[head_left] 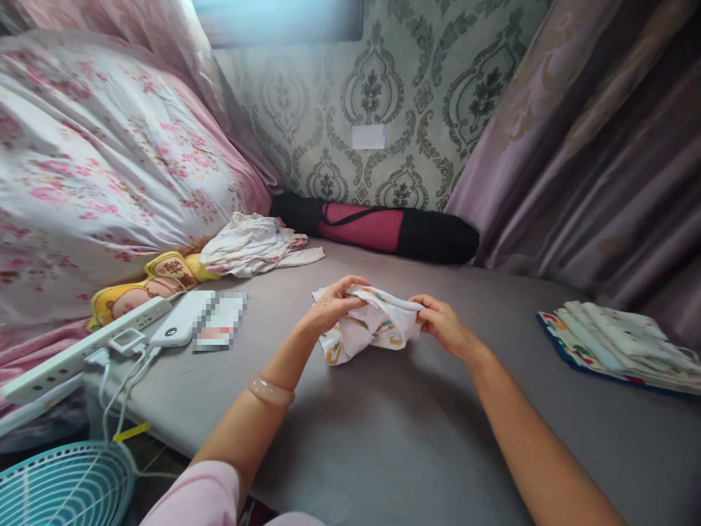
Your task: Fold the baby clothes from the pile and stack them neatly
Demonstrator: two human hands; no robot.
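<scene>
A small white cloth garment (377, 321) with orange and green printed figures is stretched between my hands, just over the grey sheet. Its exact kind is hidden by the folds. My left hand (335, 303) grips the upper left part, thumb on top, fingers partly behind the fabric. At the upper right corner my right hand (442, 321) pinches the hem between thumb and fingers. The lower left of the cloth hangs loose. A pale bangle (271, 391) circles my left wrist.
A crumpled pile of light clothes (255, 245) lies at the back left, near a yellow cushion (153, 281). Folded cloths (624, 340) are stacked at right. A power strip (87, 351), a white power bank (183, 318) and cables occupy the left edge. A black-and-red bag (361, 226) lies along the wall.
</scene>
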